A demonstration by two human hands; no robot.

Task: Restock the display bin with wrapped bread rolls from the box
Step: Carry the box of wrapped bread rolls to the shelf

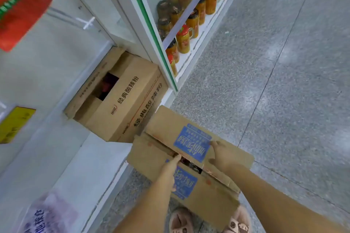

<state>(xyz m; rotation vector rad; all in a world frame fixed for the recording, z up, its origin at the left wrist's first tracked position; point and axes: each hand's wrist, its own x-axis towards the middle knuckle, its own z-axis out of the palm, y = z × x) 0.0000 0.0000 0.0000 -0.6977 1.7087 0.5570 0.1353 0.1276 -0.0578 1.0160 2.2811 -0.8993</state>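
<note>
While flaps sit half-closed, box (208,200) stands on floor at person's feet, beside shelf base.
Left hand (169,171): fingers extended, tips at seam between flaps (whether hooked under edge, cannot tell).
Right hand (221,154): spread flat, pressing right flap (191,138).
Rolls: dark contents (191,164) glimpsed through gap, not identifiable.
Display bin: probably clear-walled unit (79,21), upper left.
Step in hand, judged: opening box.
Advice: lift left flap first, fold both fully outward, steady carton against sliding, avoid tearing ragged edge.

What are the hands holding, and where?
Nothing looks gripped: the left hand pokes fingertips into the top seam of the box; the right hand rests flat on one flap.
</note>
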